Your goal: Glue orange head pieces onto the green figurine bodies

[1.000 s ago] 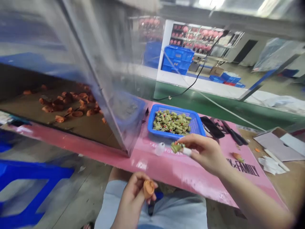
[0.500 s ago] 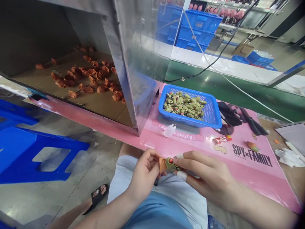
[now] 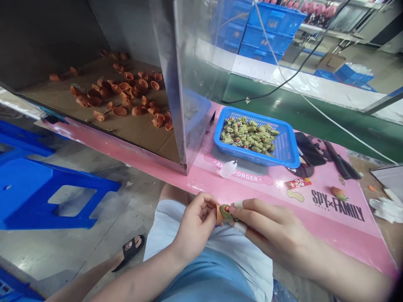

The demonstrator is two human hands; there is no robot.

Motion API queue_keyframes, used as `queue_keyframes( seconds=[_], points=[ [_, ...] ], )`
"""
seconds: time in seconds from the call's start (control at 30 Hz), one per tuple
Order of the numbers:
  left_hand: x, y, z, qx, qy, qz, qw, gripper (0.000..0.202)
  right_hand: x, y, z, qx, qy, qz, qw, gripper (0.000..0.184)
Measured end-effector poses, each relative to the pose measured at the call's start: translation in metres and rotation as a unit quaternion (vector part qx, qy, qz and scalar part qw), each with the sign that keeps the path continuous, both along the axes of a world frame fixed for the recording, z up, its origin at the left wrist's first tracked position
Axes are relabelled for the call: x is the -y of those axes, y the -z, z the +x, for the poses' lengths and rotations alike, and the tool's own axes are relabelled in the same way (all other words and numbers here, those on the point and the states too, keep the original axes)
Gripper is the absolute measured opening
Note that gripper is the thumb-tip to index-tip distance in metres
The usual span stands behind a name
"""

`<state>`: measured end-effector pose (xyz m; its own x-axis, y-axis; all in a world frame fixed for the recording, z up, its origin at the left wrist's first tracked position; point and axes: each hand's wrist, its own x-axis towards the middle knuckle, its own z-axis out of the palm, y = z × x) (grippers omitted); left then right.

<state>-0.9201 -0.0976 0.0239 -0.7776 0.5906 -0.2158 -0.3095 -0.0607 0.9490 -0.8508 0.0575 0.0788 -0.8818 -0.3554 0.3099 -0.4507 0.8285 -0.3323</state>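
My left hand (image 3: 195, 224) is closed on a small orange part (image 3: 218, 214), held over my lap just below the pink table edge. My right hand (image 3: 270, 230), with white tape on two fingertips, pinches a small green toy piece (image 3: 226, 212) with a red dot and presses it against the orange part. Both hands meet in front of the pink mat (image 3: 321, 218). Behind them stands a blue basket (image 3: 285, 147) with several green pieces (image 3: 248, 135). Many orange parts (image 3: 126, 94) lie on cardboard inside a metal box to the left.
A small clear bottle (image 3: 228, 168) lies on the mat before the basket. Black tools (image 3: 341, 159) and a loose orange-green piece (image 3: 339, 193) sit to the right, white cloth (image 3: 385, 207) beyond. A blue stool (image 3: 47, 197) stands on the floor at left. The metal box wall (image 3: 171, 84) rises beside the basket.
My right hand brought the green piece from the table down to my left hand's orange part; the two pieces now touch. The view tilted downward.
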Motion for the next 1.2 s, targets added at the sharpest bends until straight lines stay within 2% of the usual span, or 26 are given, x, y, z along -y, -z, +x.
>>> queue_keyframes(
  seconds=[0.23, 0.63, 0.7, 0.87, 0.93, 0.97, 1.1, 1.2],
  points=[
    [0.0, 0.002, 0.001, 0.003, 0.008, 0.003, 1.0, 0.006, 0.002, 0.003, 0.001, -0.009, -0.012, 0.034, 0.999, 0.023],
    [-0.004, 0.006, 0.003, -0.022, 0.02, -0.003, 1.0, 0.008, 0.002, 0.015, 0.004, -0.016, -0.006, -0.004, 1.0, 0.027],
    [-0.004, 0.006, 0.004, -0.019, 0.016, 0.01, 1.0, 0.006, 0.001, 0.017, 0.005, -0.022, 0.001, -0.015, 1.0, 0.028],
    [0.001, 0.004, 0.008, 0.041, 0.018, 0.082, 0.996, 0.02, 0.001, 0.022, 0.009, -0.067, 0.02, -0.06, 0.996, 0.037],
    [0.004, 0.003, 0.01, 0.064, 0.025, 0.088, 0.994, 0.015, 0.003, 0.022, 0.009, -0.083, 0.025, -0.074, 0.993, 0.038],
    [0.005, 0.003, 0.011, 0.068, 0.034, 0.082, 0.994, 0.013, 0.003, 0.022, 0.009, -0.088, 0.025, -0.078, 0.993, 0.039],
    [0.006, 0.0, 0.012, 0.033, 0.083, 0.033, 0.996, 0.033, 0.007, 0.023, 0.009, -0.101, 0.031, -0.092, 0.99, 0.04],
    [0.004, 0.001, 0.014, 0.02, 0.077, 0.017, 0.997, 0.036, 0.009, 0.025, 0.009, -0.106, 0.04, -0.104, 0.988, 0.038]
  ],
)
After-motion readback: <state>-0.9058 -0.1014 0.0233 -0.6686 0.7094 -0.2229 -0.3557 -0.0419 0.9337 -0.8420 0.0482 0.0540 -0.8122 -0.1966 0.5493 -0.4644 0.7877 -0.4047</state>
